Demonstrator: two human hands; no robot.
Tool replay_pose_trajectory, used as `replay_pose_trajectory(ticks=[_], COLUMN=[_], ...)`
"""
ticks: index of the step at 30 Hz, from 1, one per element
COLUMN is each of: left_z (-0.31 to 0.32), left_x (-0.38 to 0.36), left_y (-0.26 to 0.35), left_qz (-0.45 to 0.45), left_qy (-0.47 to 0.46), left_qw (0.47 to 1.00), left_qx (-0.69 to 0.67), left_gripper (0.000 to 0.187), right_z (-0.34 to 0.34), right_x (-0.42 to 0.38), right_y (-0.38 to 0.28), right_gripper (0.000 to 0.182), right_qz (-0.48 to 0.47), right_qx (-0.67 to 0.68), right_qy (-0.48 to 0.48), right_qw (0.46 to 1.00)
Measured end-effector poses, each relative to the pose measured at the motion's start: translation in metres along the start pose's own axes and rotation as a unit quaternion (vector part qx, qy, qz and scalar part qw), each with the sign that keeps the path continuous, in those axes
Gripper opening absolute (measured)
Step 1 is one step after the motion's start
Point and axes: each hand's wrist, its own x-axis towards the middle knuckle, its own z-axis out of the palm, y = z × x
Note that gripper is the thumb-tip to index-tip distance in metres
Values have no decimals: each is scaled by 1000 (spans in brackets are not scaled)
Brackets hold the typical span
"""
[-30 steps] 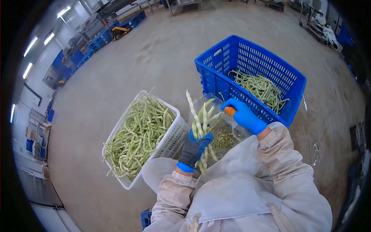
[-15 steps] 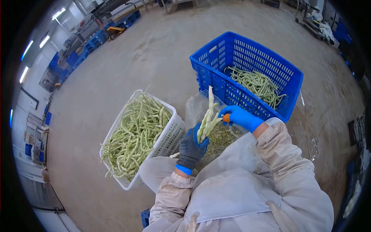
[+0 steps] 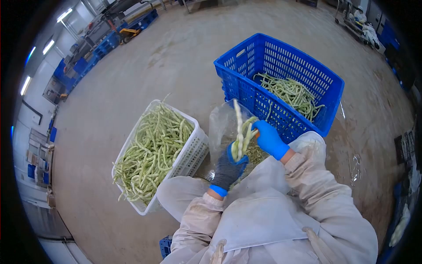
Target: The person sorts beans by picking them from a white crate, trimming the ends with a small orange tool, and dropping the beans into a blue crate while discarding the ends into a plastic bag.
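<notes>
My left hand (image 3: 227, 169), in a grey knit glove with blue at the fingers and cuff, is closed around a small bunch of long green beans (image 3: 240, 136). The beans point up and away from me. My right hand (image 3: 270, 138), in a blue glove, is closed at the right side of the bunch, its fingertips touching the beans. A bit of an orange handle (image 3: 256, 131) shows at those fingers; the rest of this small tool is hidden. Beneath my hands lies a clear plastic bag (image 3: 220, 125) holding small green bean trimmings (image 3: 255, 155).
A white crate (image 3: 193, 154) heaped with long green beans (image 3: 154, 154) stands at the left. Beyond my right hand is a blue crate (image 3: 246, 86) with fewer beans (image 3: 294, 94) inside. A pallet jack (image 3: 129, 34) and two people (image 3: 367, 28) appear far back.
The bunch has shifted slightly right and down with my left hand. My right hand has turned and come closer to the beans; the orange handle is now mostly covered.
</notes>
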Motion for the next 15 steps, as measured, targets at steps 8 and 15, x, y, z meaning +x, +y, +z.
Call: replay_pose_trajectory(ticks=[8,15], left_z=[6,4], left_x=[-4,-9], left_y=[-7,9], left_qz=[-163,-121], left_qy=[23,-32], left_qw=[903,841], left_qx=[-397,-527], left_gripper=[27,32], right_z=[1,-33], right_x=[-18,-15], right_y=[-12,-63], right_gripper=[19,23], right_qz=[292,229], right_qx=[542,859], right_qy=[30,-74], right_qw=[787,452])
